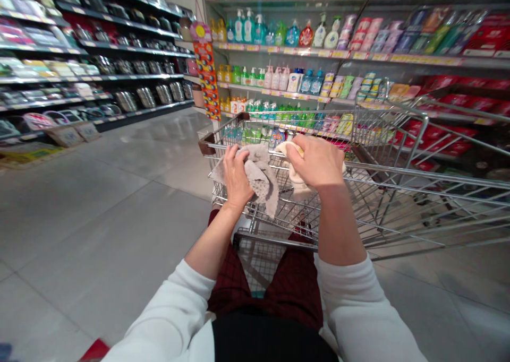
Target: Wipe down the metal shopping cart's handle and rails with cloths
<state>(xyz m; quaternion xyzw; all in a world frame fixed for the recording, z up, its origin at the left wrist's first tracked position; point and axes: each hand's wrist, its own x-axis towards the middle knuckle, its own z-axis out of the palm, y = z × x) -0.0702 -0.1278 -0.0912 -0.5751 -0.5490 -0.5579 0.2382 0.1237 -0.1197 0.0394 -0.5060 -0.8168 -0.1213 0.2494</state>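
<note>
A metal shopping cart (287, 224) stands right in front of me, its wire rim at the height of my hands. My left hand (236, 180) is closed round a soft grey cloth (261, 179), which hangs in loose folds over the rim and wire side. Closed too, my right hand (319, 163) grips a cream-coloured cloth (299, 184) bunched under its fingers against the top of the cart. Both cloths drape down along the wires, a little apart from each other. The palm side of my right hand is hidden.
More wire carts (438, 192) stretch off to the right. Ahead, a shelf (274, 49) carries rows of pump bottles and packs. Metal pots (127, 101) line the shelves at left, above cardboard boxes (71, 135). Grey tiled floor (119, 234) lies between.
</note>
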